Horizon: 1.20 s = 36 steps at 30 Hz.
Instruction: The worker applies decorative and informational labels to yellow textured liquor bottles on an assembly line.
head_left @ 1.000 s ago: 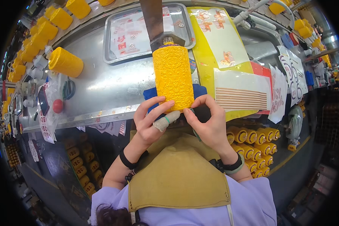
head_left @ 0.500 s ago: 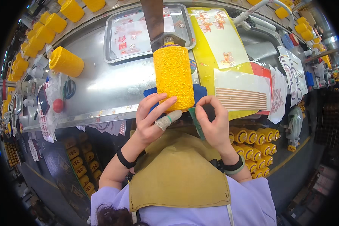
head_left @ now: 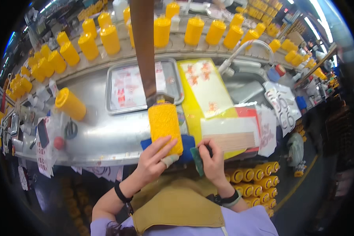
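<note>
A yellow bottle (head_left: 164, 125) with an embossed surface lies on a blue cloth (head_left: 188, 144) at the table's front edge. Its neck points away from me and meets a fitting at the foot of a brown metal bar (head_left: 144, 55). My left hand (head_left: 153, 162) holds the bottle's near end, fingers across its top and the cloth-covered thumb against its side. Just right of the bottle, my right hand (head_left: 213, 161) pinches a flat green scraper-like piece (head_left: 197, 161), apart from the bottle.
A metal tray (head_left: 110, 103) with printed sheets lies beyond the bottle. To the right are a yellow board (head_left: 189, 96), a sheet of brown strips (head_left: 234, 141) and a sink faucet (head_left: 228, 65). Another yellow bottle (head_left: 70, 104) leans at left. Several bottles line a conveyor (head_left: 181, 51) behind.
The view has tilted up, so the conveyor with its bottles shows and the table sits lower. My left hand stays on the bottle; the right keeps the green piece, now slightly farther from it.
</note>
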Motion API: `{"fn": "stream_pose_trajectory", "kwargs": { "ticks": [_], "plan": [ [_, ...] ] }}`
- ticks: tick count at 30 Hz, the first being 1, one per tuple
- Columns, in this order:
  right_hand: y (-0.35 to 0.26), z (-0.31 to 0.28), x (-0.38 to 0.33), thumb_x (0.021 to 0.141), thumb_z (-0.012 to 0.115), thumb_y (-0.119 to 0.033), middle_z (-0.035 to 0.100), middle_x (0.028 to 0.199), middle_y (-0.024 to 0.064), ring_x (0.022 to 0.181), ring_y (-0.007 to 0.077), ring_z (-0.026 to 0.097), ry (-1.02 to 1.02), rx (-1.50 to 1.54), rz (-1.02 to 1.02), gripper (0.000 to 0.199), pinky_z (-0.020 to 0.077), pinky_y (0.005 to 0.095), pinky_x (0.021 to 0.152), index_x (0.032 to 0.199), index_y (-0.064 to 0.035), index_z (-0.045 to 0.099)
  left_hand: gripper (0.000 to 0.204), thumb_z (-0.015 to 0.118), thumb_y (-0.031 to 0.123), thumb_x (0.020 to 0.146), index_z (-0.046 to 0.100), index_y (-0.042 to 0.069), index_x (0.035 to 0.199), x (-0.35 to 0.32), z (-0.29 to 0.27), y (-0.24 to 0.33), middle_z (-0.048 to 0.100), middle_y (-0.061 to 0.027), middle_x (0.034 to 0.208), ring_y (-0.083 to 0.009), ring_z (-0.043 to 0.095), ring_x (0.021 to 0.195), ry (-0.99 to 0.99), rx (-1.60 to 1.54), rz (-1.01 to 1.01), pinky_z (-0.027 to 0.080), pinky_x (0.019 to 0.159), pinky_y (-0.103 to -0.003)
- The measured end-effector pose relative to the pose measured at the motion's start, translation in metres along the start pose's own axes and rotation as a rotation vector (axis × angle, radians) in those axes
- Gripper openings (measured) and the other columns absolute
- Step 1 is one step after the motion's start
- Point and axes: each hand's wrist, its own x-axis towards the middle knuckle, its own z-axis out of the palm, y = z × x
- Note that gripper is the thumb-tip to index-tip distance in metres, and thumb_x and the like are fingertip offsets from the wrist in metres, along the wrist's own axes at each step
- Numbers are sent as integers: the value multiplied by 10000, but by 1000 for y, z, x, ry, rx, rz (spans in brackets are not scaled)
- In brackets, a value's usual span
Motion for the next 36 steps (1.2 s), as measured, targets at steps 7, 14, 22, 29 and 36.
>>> {"fn": "stream_pose_trajectory", "kwargs": {
  "ticks": [7, 14, 22, 29, 36],
  "plan": [
    [-4, -12, 4, 984, 594, -83, 619, 775, 31, 724, 73, 552, 34, 21, -66, 98, 463, 262, 659, 967, 4, 636, 279, 724, -62, 727, 789, 83, 957, -19, 16, -1, 686, -153, 1305, -413, 626, 1259, 171, -46, -44, 534, 1055, -548],
    [-7, -13, 9, 984, 593, -81, 614, 772, 26, 703, 68, 546, 62, 64, -129, 93, 447, 254, 628, 961, 2, 629, 245, 770, 52, 748, 806, 155, 968, -17, 13, 7, 655, -156, 1377, -422, 583, 1312, 105, 115, -74, 477, 1090, -576],
    [-7, -15, 2, 998, 578, -88, 599, 829, 14, 772, 76, 536, 30, 57, -77, 92, 453, 255, 691, 985, -16, 634, 130, 845, 224, 698, 794, 276, 805, -9, 11, 0, 691, -20, 1341, -372, 515, 1367, -15, 323, 28, 274, 1195, -636],
    [-9, -45, 13, 1039, 526, -90, 548, 883, -33, 810, 36, 468, 136, 120, -127, 101, 397, 201, 718, 1000, -27, 595, 159, 799, 182, 805, 778, 292, 917, -25, 27, 8, 680, -21, 1379, -355, 522, 1368, 190, 287, -130, 225, 1217, -609],
    [-11, -17, 6, 1024, 545, -85, 552, 880, -31, 797, 30, 465, -26, 106, -115, 82, 387, 206, 688, 1001, -32, 603, 174, 830, 229, 724, 771, 304, 869, -4, 22, -3, 648, -4, 1416, -361, 463, 1417, -31, 353, 40, 140, 1242, -630]
  ]
}}
